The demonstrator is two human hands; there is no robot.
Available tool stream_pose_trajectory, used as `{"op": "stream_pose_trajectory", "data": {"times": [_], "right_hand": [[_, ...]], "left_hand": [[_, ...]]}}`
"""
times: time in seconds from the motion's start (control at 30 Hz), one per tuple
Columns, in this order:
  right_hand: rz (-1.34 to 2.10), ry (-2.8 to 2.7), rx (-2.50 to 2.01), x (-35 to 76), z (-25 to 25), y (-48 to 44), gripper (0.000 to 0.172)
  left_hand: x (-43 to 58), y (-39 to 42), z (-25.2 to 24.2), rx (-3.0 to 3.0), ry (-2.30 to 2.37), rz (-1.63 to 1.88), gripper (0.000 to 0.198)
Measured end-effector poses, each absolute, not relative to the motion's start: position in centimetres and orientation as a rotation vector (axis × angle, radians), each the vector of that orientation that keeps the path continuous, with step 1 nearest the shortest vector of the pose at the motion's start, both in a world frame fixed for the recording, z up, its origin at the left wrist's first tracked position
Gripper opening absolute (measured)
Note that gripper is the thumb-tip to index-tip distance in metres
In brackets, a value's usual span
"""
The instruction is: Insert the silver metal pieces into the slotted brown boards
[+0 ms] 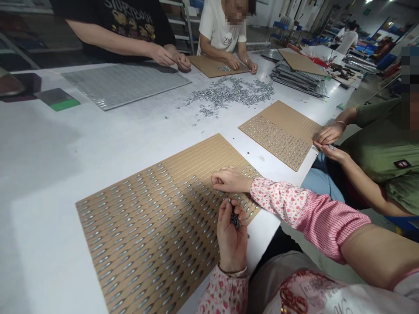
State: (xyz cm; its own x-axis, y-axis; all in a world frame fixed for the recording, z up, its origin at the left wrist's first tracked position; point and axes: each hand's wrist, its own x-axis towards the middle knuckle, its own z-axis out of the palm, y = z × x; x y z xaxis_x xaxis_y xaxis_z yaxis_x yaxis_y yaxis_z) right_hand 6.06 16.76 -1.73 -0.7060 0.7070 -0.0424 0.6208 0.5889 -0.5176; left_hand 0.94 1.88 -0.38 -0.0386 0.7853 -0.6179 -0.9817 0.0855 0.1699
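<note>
**At a white worktable: small metal pieces cupped in one hand above a slotted card sheet**

Along the near side of a white worktable (pixel 49 174), a brown card sheet (pixel 157 226) was found lying flat. Silver oval metal pieces were seated in rows across most of it, and a far strip was seen bare of them. The left hand (pixel 231 237) was held palm up over the sheet's right part, with the fingers curled into a narrow cup. A small clump of dark metal pieces (pixel 235 220) was held in that cup. The right hand (pixel 231 180), in a pink floral sleeve (pixel 281 200), was laid on the sheet just above the left hand, with the fingers curled close together among the rows. Whether anything was pinched there could not be told.

A loose heap of silver pieces (pixel 229 92) was spread farther up the table. A second card sheet (pixel 278 133) was lying to the right, with a co-worker's hands (pixel 329 139) at its corner. Two other people's hands (pixel 168 56) were seen at the far edge, beside a grey panel (pixel 124 83) and a third card sheet (pixel 218 65). A stack of metal sheets (pixel 297 78) was noted far right.
</note>
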Motion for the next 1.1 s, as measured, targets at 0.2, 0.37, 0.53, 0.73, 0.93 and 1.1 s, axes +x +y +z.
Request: {"op": "stream_pose_trajectory", "data": {"times": [0.2,0.37,0.53,0.73,0.93,1.1], "right_hand": [[1.642,-2.183,-0.874,9.6,0.4,16.5,0.026],[1.883,-2.175,-0.694,11.0,2.1,14.9,0.030],[1.870,-2.098,-0.816,10.6,1.8,14.3,0.028],[1.901,-2.017,-0.759,10.1,0.8,14.7,0.031],[1.418,-2.229,-0.940,9.3,-0.9,17.8,0.017],[0.978,-2.692,-0.872,8.8,-1.4,18.9,0.007]], "left_hand": [[0.7,2.2,-0.8,-0.361,0.718,1.530,0.005],[1.0,2.2,-1.1,-0.308,0.688,1.519,0.006],[1.0,2.1,-1.4,-0.293,0.713,1.509,0.004],[0.6,2.2,-0.7,-0.351,0.735,1.490,0.007],[0.4,2.2,0.3,-0.443,0.795,1.403,0.025],[0.6,2.1,0.2,-0.493,0.768,1.380,0.020]]}}
